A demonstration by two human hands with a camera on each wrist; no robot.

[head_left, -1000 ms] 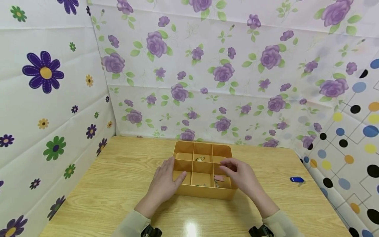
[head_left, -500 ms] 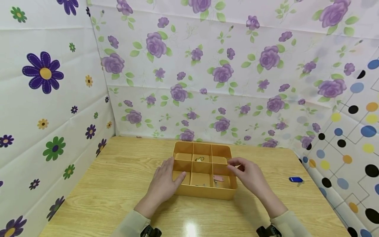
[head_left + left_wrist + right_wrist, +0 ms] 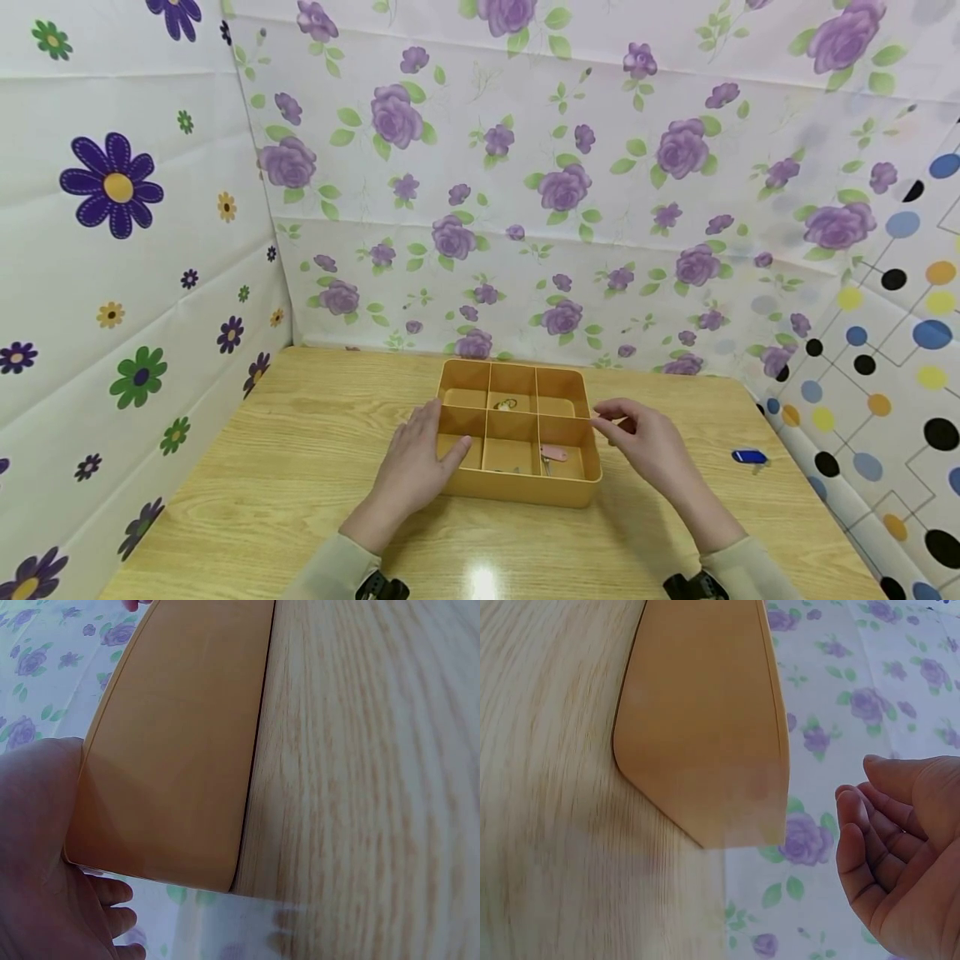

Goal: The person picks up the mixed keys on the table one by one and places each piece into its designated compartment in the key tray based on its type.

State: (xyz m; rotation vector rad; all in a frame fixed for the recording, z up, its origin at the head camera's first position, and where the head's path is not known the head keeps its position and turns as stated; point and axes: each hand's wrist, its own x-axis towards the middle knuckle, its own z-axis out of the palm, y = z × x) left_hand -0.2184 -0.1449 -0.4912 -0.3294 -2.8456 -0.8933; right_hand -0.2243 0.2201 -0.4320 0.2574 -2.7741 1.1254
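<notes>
A yellow-orange box with six compartments point(image 3: 517, 487) sits on the wooden table. My left hand point(image 3: 415, 458) rests on its left side, fingers along the outer wall and thumb reaching over the front left compartment; the left wrist view shows this hand point(image 3: 37, 840) at the box's corner. Just off the right rim is my right hand point(image 3: 643, 435), fingers loosely bent. In the right wrist view nothing shows between thumb and fingers of this hand point(image 3: 907, 847). A key with a pink tag point(image 3: 553, 452) lies in the front right compartment, a small gold-ringed trinket point(image 3: 506, 405) in the back middle one.
To the right on the table point(image 3: 300, 467) lies a blue key tag point(image 3: 749, 456) with a small metal piece. Something small and shiny shows low in the front middle compartment. Patterned cloth point(image 3: 487, 192) hangs at the back and both sides.
My right hand has moved rightward, from above the box's right compartments to just outside its right rim. My left hand and the box have stayed in place.
</notes>
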